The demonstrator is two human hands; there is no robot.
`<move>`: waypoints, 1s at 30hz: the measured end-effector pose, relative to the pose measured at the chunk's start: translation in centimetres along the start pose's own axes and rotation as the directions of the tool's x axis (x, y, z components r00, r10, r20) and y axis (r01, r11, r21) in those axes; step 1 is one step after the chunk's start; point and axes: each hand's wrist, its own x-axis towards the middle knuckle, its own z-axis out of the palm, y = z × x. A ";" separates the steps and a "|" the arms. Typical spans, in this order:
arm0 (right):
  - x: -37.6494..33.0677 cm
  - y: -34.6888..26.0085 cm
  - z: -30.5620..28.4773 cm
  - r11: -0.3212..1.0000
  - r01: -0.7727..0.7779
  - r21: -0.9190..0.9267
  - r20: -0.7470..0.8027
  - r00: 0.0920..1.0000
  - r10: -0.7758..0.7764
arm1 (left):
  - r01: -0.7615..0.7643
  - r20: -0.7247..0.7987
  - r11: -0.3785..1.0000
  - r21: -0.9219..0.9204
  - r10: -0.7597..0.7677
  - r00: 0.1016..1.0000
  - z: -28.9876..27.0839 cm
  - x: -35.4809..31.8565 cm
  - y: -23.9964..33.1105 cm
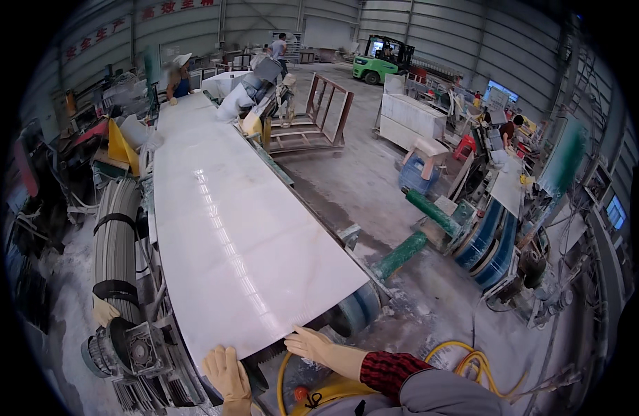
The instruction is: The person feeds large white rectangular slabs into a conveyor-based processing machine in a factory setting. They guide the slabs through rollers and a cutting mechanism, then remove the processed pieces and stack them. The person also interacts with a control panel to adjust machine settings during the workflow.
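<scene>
A long white polished stone slab [229, 215] lies flat on a conveyor-like machine bed and stretches away from me. Both my hands wear cream work gloves at its near end. My left hand [226, 376] rests at the near left corner, fingers stretched forward over the edge. My right hand [311, 345] reaches in from the right. Its fingers are extended and touch the near edge, grasping nothing that I can see. A blue roller or belt end [359, 310] shows beneath the slab's near right corner.
On the left stand a motor with gearbox [141, 350], a strapped grey bundle [116, 243] and a cream glove [104, 312]. A yellow hose [472, 353] lies at the lower right. Green cylinders [400, 254] jut toward the slab. One co-worker [179, 78] stands at its far end; a green forklift [380, 64] is behind.
</scene>
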 end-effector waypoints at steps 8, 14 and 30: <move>1.6 1.6 8.1 0.958 0.282 0.056 -0.329 0.911 -0.249 | 0.080 0.068 0.996 -0.036 -0.077 0.995 -0.5 -1.2 -0.9; -3.5 2.5 6.9 0.982 0.175 -0.066 -0.286 0.940 -0.187 | 0.131 0.181 0.980 -0.146 -0.104 0.978 -3.8 -2.6 0.9; -9.6 4.2 0.7 0.896 -0.019 -0.444 -0.209 0.974 -0.083 | 0.149 0.575 0.987 -0.064 -0.085 0.814 9.8 19.5 -7.9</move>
